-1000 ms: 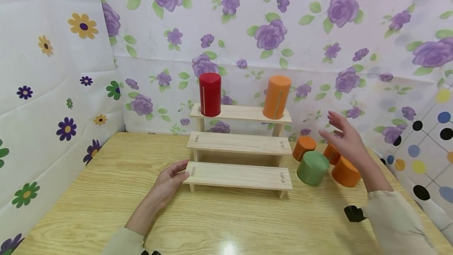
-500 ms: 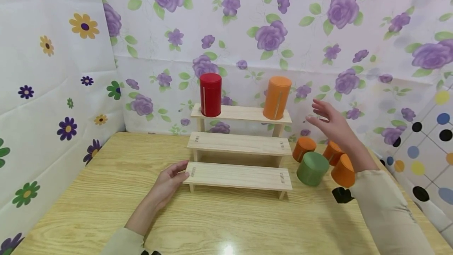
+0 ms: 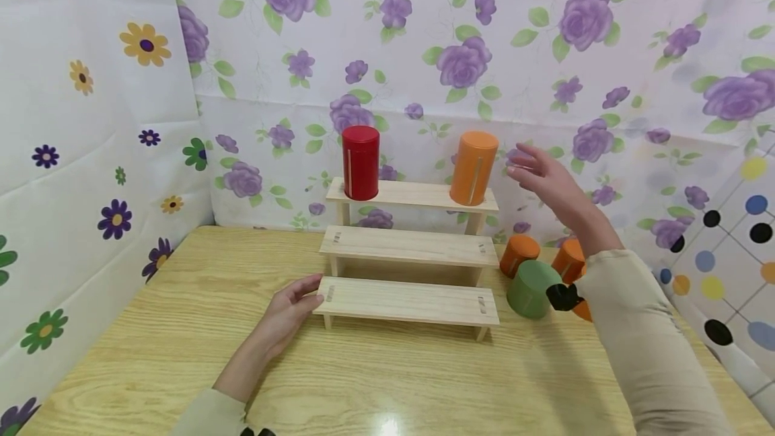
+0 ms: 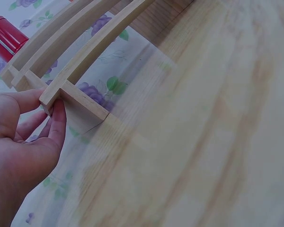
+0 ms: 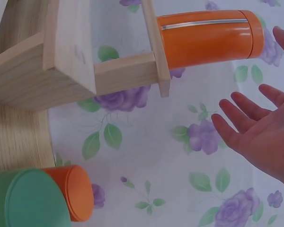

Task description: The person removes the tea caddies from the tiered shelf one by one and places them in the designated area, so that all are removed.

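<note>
A three-step wooden shelf [image 3: 406, 299] stands on the table. My left hand [image 3: 283, 315] pinches the left end of its lowest board; in the left wrist view the thumb [image 4: 28, 100] is on top and a finger curls underneath. On the top step, a red canister [image 3: 360, 163] stands upright at the left and a tall orange canister [image 3: 475, 168] at the right. Just right of the orange canister, my right hand [image 3: 551, 184] is raised with fingers spread and nothing held. The right wrist view shows a gap between that hand and the orange canister [image 5: 208, 40].
Right of the shelf, a green tin [image 3: 533, 288] stands on the table [image 3: 339, 382] among several short orange tins [image 3: 519, 254], one partly hidden by the right sleeve [image 3: 642, 328]. A flowered cloth [image 3: 266, 153] hangs close behind the shelf.
My right hand has moved up and left, from over the short orange tins to beside the tall orange canister. My left hand keeps its hold on the shelf.
</note>
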{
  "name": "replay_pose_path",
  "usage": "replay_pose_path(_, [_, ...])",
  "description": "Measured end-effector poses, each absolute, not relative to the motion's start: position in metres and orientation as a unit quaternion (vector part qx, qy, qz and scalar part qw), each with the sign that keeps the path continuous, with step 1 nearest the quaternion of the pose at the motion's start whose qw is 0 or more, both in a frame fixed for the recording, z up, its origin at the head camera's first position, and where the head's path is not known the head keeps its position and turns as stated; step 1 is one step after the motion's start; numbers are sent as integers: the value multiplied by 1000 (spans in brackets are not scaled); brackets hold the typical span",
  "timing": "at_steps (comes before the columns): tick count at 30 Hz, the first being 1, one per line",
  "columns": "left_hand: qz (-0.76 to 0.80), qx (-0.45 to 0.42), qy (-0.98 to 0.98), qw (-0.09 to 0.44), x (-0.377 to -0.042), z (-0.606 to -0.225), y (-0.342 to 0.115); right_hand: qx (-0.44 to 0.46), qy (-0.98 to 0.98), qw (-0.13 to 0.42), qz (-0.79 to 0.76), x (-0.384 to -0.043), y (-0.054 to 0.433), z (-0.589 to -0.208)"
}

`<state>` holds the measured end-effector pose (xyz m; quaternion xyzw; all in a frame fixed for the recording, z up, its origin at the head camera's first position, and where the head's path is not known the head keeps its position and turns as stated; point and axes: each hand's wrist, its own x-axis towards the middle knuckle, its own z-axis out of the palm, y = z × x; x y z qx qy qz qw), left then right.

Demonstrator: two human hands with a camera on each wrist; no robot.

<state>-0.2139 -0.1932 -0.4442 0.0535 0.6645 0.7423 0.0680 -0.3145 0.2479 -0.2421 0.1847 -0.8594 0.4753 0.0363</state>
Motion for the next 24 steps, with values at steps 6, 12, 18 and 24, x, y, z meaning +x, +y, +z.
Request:
replay_pose_path(6, [741,55,666,67,-214,-444,-195,190,-829,22,525,-326,232,-238])
replay_pose_path(12, [745,54,661,67,-213,-443,-195,183,-791,1,584,-334,216,-236])
replay_pose_path(18, [746,59,660,66,-215,-446,-196,180,-775,-6,605,-342,209,-238])
replay_pose_path(24, [745,58,661,64,-216,-447,-196,180,-758,-13,627,-347,205,-239])
